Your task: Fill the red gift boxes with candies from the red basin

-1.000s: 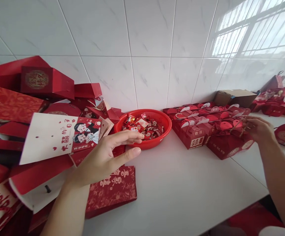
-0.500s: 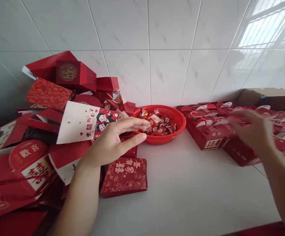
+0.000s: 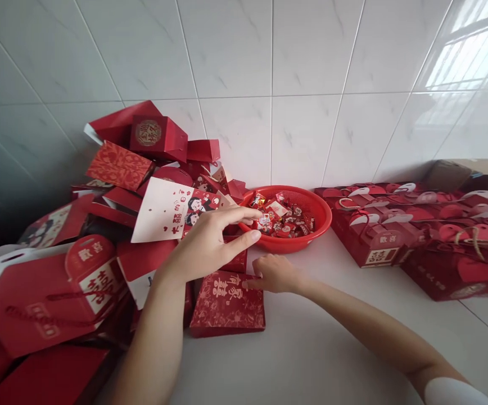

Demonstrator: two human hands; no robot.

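Note:
My left hand [image 3: 210, 242] hangs at the left rim of a round red plastic basket [image 3: 324, 222]. Its thumb and fingers are apart with nothing visible between them. Wrapped candies [image 3: 288, 219] in red and gold lie in the basket. Just below the basket, my right hand [image 3: 280, 274] reaches to the upper right corner of a dark red printed gift box [image 3: 231, 309] lying on the white surface. The right thumb and curled fingers are spread apart at that corner; whether they touch it is hard to tell.
Red gift boxes and bags [image 3: 113, 281] form a heap on the left, with a white card [image 3: 155, 211] on it. Rows of handled red boxes [image 3: 383, 242] stand at the right, near a brown carton [image 3: 471, 169]. A tiled wall [image 3: 235, 67] rises behind.
My right hand has swung left from the rows of boxes to the flat-lying gift box. My left hand stays by the basket. The view has turned slightly left.

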